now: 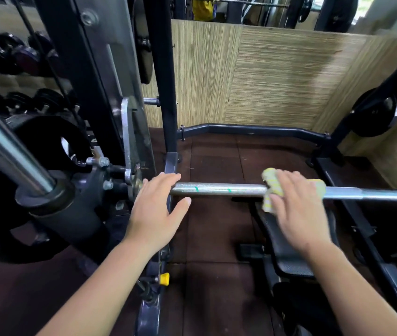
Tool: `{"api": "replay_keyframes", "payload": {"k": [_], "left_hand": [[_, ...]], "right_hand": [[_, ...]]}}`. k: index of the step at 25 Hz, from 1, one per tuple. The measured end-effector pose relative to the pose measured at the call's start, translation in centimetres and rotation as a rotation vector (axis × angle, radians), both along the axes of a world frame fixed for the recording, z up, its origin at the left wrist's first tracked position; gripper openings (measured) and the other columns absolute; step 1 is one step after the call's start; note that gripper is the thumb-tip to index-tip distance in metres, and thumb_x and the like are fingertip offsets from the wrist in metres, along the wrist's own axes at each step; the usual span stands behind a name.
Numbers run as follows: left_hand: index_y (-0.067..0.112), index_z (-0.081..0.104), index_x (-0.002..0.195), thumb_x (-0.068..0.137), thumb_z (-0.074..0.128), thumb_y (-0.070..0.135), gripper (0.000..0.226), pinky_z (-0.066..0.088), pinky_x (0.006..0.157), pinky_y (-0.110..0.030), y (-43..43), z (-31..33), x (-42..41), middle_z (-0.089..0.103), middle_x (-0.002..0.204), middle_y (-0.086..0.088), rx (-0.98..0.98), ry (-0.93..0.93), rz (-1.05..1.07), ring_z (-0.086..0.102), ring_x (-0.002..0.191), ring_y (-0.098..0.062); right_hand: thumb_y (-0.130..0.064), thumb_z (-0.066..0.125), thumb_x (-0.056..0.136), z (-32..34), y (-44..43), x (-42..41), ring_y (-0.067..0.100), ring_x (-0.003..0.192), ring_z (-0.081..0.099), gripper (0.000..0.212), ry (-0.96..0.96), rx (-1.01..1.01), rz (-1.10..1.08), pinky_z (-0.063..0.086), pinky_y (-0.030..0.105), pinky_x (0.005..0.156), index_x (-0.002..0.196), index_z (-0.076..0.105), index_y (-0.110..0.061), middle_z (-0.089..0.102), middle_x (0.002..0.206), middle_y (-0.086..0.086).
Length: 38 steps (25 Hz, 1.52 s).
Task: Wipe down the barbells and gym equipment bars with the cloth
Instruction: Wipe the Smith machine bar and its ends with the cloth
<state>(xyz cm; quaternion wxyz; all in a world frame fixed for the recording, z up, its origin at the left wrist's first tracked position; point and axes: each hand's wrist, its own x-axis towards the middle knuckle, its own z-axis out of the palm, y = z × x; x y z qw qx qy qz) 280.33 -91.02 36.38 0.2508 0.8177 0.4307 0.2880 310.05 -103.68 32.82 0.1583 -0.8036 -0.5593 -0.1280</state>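
Note:
A steel barbell with two green marks runs level across the middle of the view, set in a black rack. My left hand lies on its left end near the rack upright, fingers straight over the top and thumb below, not closed round it. My right hand presses a pale yellow-green cloth onto the bar, with the fingers curled over the cloth and the bar. The cloth wraps the bar and hangs a little below it.
A thick chrome sleeve with black weight plates juts in at the left. The black rack upright stands behind my left hand. A black bench lies under the bar. Dumbbells fill shelves at far left. A wood-patterned wall is behind.

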Motion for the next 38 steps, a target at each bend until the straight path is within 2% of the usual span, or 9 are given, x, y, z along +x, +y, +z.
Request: {"api": "replay_keyframes", "payload": {"k": [4,11,15,18,22,28,31,35,38], "left_hand": [[0.033,0.050,0.141,0.095,0.059,0.038,0.047,0.033,0.117,-0.045,0.1,0.1,-1.0,0.039,0.137,0.029,-0.085,-0.084,0.017,0.030,0.141,0.003],[0.030,0.050,0.139,0.093,0.049,0.048,0.050,0.034,0.116,-0.034,0.3,0.3,-1.8,0.045,0.144,0.019,-0.101,-0.181,0.018,0.037,0.139,-0.001],[0.034,0.044,0.144,0.099,0.052,0.042,0.047,0.026,0.119,-0.032,0.3,0.3,-2.0,0.038,0.149,0.023,-0.146,-0.160,0.014,0.027,0.145,0.001],[0.036,0.042,0.145,0.098,0.051,0.043,0.049,0.023,0.117,-0.028,0.3,0.1,-2.0,0.035,0.149,0.027,-0.155,-0.141,0.002,0.022,0.145,0.007],[0.037,0.042,0.145,0.098,0.051,0.043,0.049,0.022,0.115,-0.026,0.1,0.1,-2.0,0.033,0.145,0.032,-0.165,-0.144,-0.001,0.021,0.144,0.007],[0.030,0.050,0.140,0.092,0.048,0.051,0.052,0.029,0.114,-0.026,0.3,-0.1,-1.7,0.044,0.144,0.019,-0.113,-0.159,-0.007,0.036,0.139,0.000],[0.031,0.048,0.142,0.094,0.048,0.048,0.051,0.028,0.115,-0.028,0.3,0.0,-1.8,0.043,0.147,0.019,-0.119,-0.143,0.000,0.034,0.141,0.000],[0.034,0.043,0.146,0.100,0.050,0.040,0.047,0.023,0.117,-0.030,0.0,-0.1,-1.6,0.036,0.151,0.023,-0.150,-0.109,0.014,0.024,0.145,0.004],[0.035,0.042,0.146,0.099,0.050,0.040,0.048,0.022,0.117,-0.030,-0.1,-0.2,-1.6,0.035,0.151,0.025,-0.133,-0.103,0.017,0.021,0.145,0.007]], "right_hand": [[-0.032,0.037,0.100,0.0,1.2,-3.8,0.042,0.137,0.038,0.048,0.101,0.120,-0.159,0.028,0.056,0.116,0.139,0.050,-0.007,0.050,0.142,0.015],[-0.030,0.049,0.094,0.0,10.4,-19.3,0.035,0.148,0.029,0.062,0.094,-0.030,0.302,0.007,0.048,0.126,0.152,0.037,-0.011,0.043,0.152,0.011],[-0.031,0.040,0.099,0.0,6.3,-11.3,0.035,0.145,0.035,0.055,-0.039,-0.006,0.157,0.018,0.052,0.121,0.151,0.038,-0.013,0.046,0.151,0.010],[-0.035,0.035,0.101,-0.5,0.9,-3.7,0.038,0.145,0.034,0.055,0.032,0.044,-0.036,0.029,0.060,0.116,0.149,0.042,-0.011,0.044,0.152,0.013],[-0.032,0.037,0.097,0.1,2.4,-5.6,0.041,0.138,0.039,0.048,0.079,0.081,-0.136,0.028,0.058,0.116,0.137,0.053,-0.010,0.052,0.141,0.014],[-0.030,0.049,0.094,0.0,10.6,-19.0,0.035,0.141,0.038,0.054,0.094,0.002,0.272,0.018,0.051,0.123,0.145,0.045,-0.012,0.050,0.145,0.010],[-0.029,0.044,0.096,0.2,8.9,-16.3,0.033,0.140,0.039,0.053,0.075,0.026,0.289,0.015,0.051,0.123,0.148,0.043,-0.017,0.049,0.146,0.007],[-0.032,0.040,0.098,-0.5,2.2,-5.5,0.037,0.140,0.040,0.051,0.089,0.095,0.051,0.029,0.057,0.115,0.146,0.047,-0.015,0.048,0.148,0.009],[-0.037,0.034,0.101,-0.8,-1.9,0.7,0.040,0.146,0.033,0.053,0.123,0.108,-0.113,0.028,0.061,0.115,0.147,0.046,-0.014,0.043,0.154,0.013]]}}
